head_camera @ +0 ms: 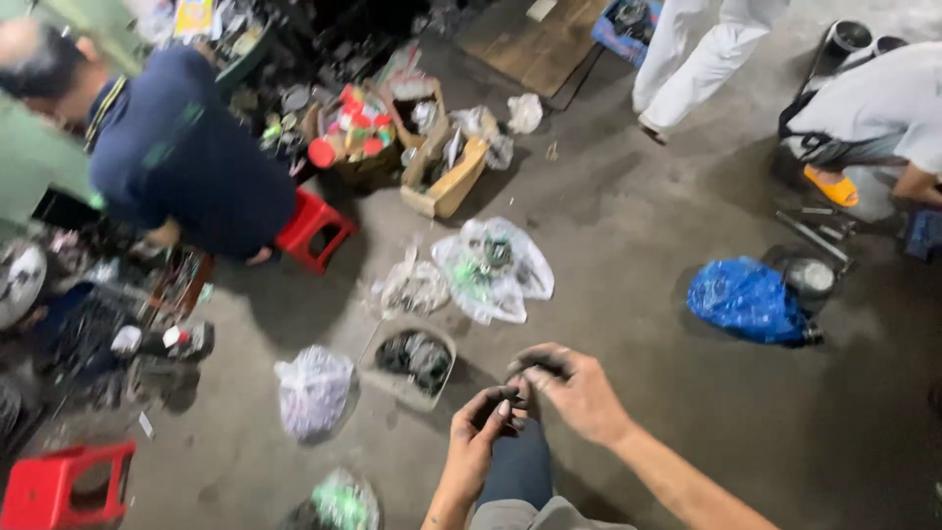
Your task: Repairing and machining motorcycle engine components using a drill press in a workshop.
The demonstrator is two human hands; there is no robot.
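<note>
Both hands just below tub (409,361): left hand (478,437) & right hand (574,390) pinch small dark part (510,393) between fingertips, looks like sorting/fitting; needs steady grip.

Matt, rough grey concrete floor (628,226), stained dark. Thin crinkled clear plastic bags (494,267), a glossy blue plastic bag (746,299), smooth red plastic stools (316,228), dull brown cardboard box (446,182). Grimy, blackened fingers (491,404).
</note>
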